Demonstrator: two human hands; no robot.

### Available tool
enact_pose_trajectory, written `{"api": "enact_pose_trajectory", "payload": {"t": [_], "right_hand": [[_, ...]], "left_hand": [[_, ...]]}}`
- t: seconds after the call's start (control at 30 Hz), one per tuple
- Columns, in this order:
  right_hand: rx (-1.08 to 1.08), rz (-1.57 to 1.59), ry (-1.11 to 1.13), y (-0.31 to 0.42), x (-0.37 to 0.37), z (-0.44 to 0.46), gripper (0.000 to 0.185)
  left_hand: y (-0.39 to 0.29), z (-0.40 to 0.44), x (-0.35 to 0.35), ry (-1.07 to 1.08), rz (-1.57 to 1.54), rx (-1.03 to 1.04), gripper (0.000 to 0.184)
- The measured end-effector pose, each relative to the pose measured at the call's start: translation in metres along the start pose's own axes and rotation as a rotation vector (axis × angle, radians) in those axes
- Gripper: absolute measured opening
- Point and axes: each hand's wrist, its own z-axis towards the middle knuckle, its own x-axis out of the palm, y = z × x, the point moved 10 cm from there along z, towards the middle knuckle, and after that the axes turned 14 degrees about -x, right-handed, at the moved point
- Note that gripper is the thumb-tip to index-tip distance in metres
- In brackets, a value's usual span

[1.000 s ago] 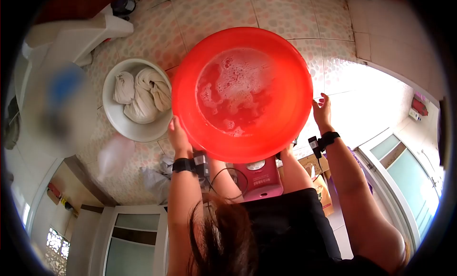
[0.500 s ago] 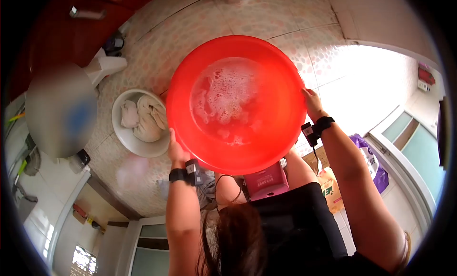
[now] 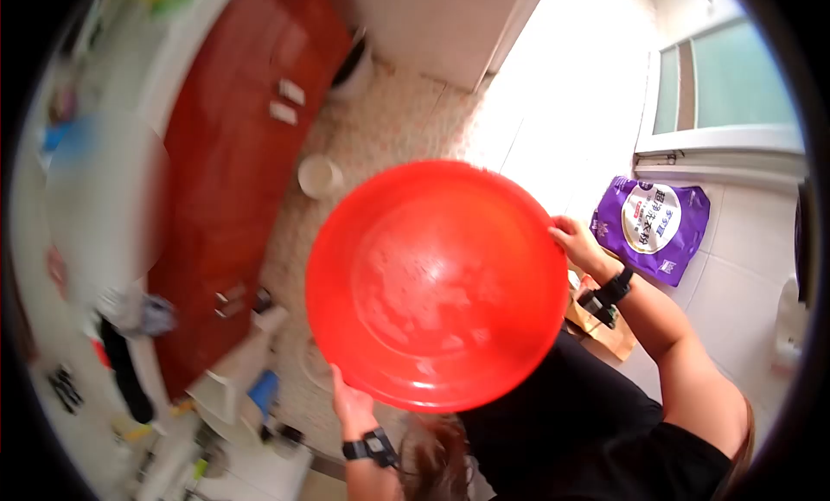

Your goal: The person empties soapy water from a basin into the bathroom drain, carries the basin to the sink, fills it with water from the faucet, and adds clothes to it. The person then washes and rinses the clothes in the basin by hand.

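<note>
A large red plastic basin (image 3: pixel 510 242) fills the middle of the head view, with soapy water and foam inside. My left hand (image 3: pixel 352 402) grips its lower left rim, thumb over the edge. On the right side, my right hand (image 3: pixel 577 243) is closed on the rim, its other fingers hidden beneath. Both wrists wear black straps with small devices. The basin is held up in front of my body and hides part of the floor.
Red cabinets (image 3: pixel 251 155) stand to the left, with a small white tub (image 3: pixel 319 177) on the floor beside them. A purple detergent bag (image 3: pixel 653 227) lies at right, near a brown paper bag (image 3: pixel 609 335). A white-framed glass door (image 3: pixel 731 77) is at upper right.
My view has turned and shifted, bringing the cabinets and purple bag further into sight. Both hands still hold the red basin. The white bowl of cloths is no longer visible.
</note>
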Motion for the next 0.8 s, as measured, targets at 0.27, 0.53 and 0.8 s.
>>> {"api": "enact_pose_trajectory", "payload": {"t": [0.27, 0.53, 0.8], "right_hand": [[-0.12, -0.11, -0.287, 0.087, -0.155, -0.066, 0.024], [-0.166, 0.029, -0.742, 0.092, -0.288, -0.147, 0.02], [-0.207, -0.027, -1.176, 0.034, -0.368, -0.238, 0.015]], "left_hand": [[-0.005, -0.073, 0.13, 0.133, 0.19, -0.041, 0.044], [0.013, -0.054, 0.289, 0.286, 0.372, -0.18, 0.038], [0.068, -0.095, 0.537, 0.498, 0.758, -0.2, 0.036]]}}
